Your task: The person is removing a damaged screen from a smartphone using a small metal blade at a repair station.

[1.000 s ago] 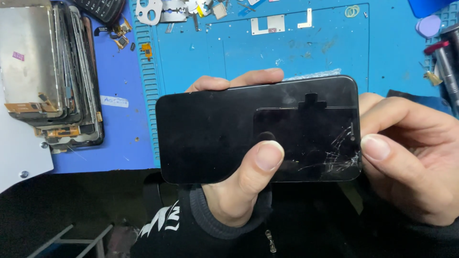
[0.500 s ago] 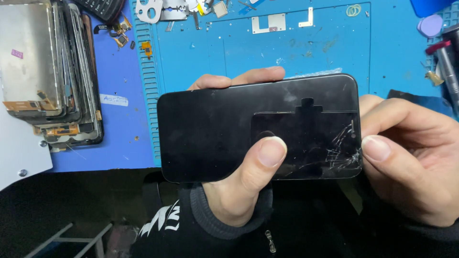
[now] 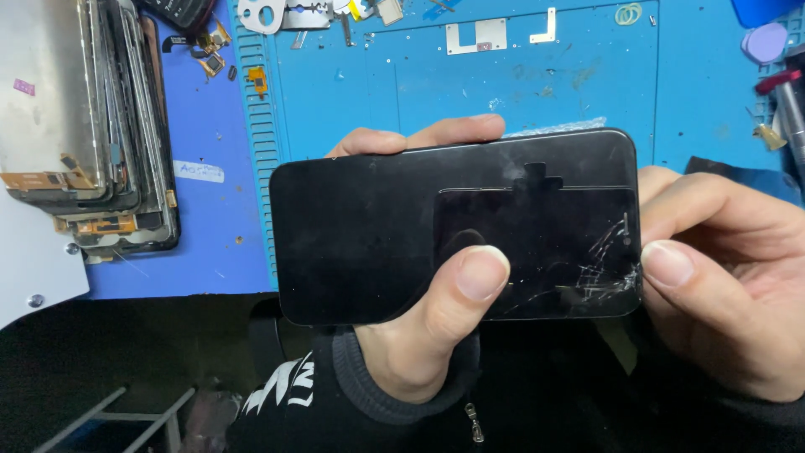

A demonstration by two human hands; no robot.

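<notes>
One phone (image 3: 419,226) is held flat above the blue mat (image 3: 470,84), its dark glass facing up. The left hand (image 3: 419,335) cradles it from beneath, fingers curled over the far edge and the thumb pressed on the glass near the middle. The right hand (image 3: 721,285) pinches the right end, thumb on the corner where a web of cracks spreads. Both hands are closed on the phone.

By the look of it the work has barely begun: the phone is whole and unopened, the broken glass still in place, and no tool is in either hand.

On the table to the left stands one stack of old screens (image 3: 84,126); I cannot count them exactly. Two small metal brackets (image 3: 478,38) lie at the mat's far edge, near scattered small parts.
</notes>
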